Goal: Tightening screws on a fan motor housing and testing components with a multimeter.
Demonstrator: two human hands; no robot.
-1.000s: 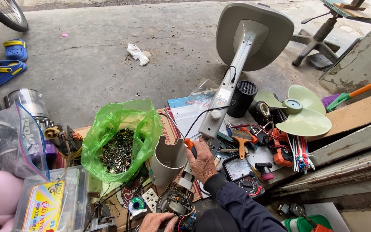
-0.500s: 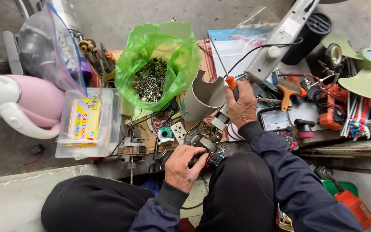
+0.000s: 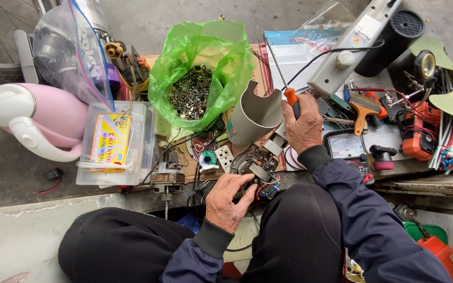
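Right hand (image 3: 304,126) grips screwdriver (image 3: 290,96), left hand (image 3: 228,202) apparently holds motor (image 3: 256,166); green bag (image 3: 201,73) holds screws (image 3: 191,92).

green bag (image 3: 205,57) | orange screwdriver handle (image 3: 291,98) | pink kettle (image 3: 53,118) | grey cup (image 3: 252,115)

The right hand (image 3: 303,126) grips an orange-handled screwdriver (image 3: 291,97) while the left hand (image 3: 227,202) steadies a small motor (image 3: 256,166).
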